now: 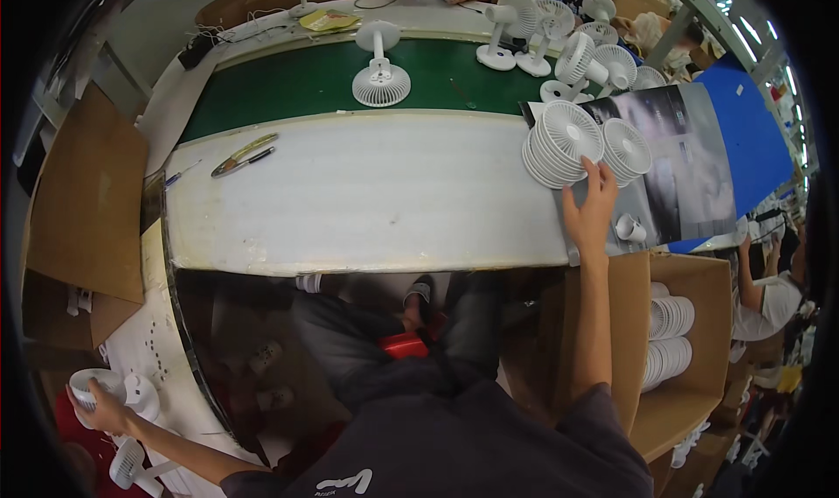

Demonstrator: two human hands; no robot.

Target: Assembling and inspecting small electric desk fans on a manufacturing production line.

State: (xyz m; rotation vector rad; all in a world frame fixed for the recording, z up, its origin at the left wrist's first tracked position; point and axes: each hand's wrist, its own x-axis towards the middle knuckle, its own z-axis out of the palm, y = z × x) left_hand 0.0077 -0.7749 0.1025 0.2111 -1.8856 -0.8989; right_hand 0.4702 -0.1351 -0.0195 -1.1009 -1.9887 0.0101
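At the lower left, my left hand [107, 413] is closed around the round head of a white desk fan [98, 381]. My right hand [594, 203] reaches to the right end of the table, its thumb and fingers apart. Its fingertips are at the lower edge of a tall stack of white round fan grilles [570, 133]. A shorter stack of grilles [627, 147] leans beside it. Just right of my right wrist lies a small white cup-shaped part [630, 228].
A white fan [381, 86] lies on the green strip [280, 87]. Cutting pliers [245, 153] and a screwdriver [183, 173] are on the left. Several upright fans [507, 26] stand far right. A carton [686, 411] with stacked grilles is beside me; people sit opposite.
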